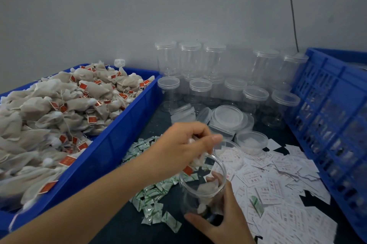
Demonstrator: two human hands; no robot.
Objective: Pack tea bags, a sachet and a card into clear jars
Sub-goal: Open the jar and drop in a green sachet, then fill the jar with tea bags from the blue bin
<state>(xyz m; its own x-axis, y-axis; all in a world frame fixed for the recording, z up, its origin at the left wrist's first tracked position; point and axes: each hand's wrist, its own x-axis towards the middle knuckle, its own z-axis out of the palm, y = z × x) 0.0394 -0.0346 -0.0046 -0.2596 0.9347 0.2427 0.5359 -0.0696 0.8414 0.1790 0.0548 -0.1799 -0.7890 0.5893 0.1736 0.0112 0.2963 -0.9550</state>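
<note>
While the jar sits tilted: right hand wraps its lower wall; left hand pinches tea bags right at the mouth
jar wall: thin clear plastic, light, probably slick; i'd hold round the body, gentle squeeze
tea bags: soft, floppy, strings likely snag; grab the pouch
tabletop: dark, with sachets and cards in loose piles beside the jar
room: blue bin of bags left, lidded jars by the grey wall, blue crate right
</note>
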